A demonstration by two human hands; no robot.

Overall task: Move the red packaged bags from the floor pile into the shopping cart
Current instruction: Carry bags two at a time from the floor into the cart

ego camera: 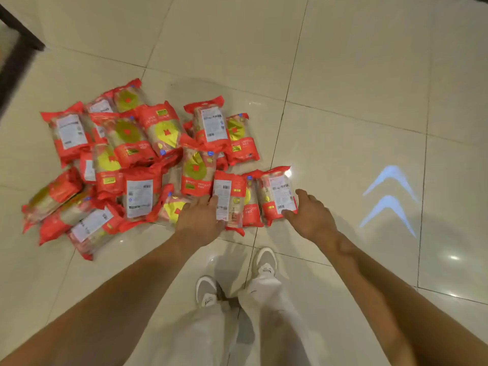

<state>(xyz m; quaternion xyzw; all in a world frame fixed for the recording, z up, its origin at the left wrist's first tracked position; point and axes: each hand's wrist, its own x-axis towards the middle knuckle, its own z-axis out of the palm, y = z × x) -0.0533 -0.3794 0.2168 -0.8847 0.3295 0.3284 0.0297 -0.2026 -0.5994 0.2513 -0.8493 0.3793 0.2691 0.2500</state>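
Observation:
Several red packaged bags lie in a pile (137, 159) on the pale tiled floor, some label side up, some showing a yellow-green disc. My left hand (199, 220) reaches down onto a bag with a white label (224, 196) at the pile's near edge, fingers spread over it. My right hand (310, 215) is at the rightmost bag (277, 191), thumb and fingers around its lower right corner. No shopping cart is in view.
My two feet in white shoes (264, 262) stand just behind the pile. A blue projected double-arrow mark (388, 199) glows on the floor to the right. A dark furniture edge (18, 30) crosses the top left corner.

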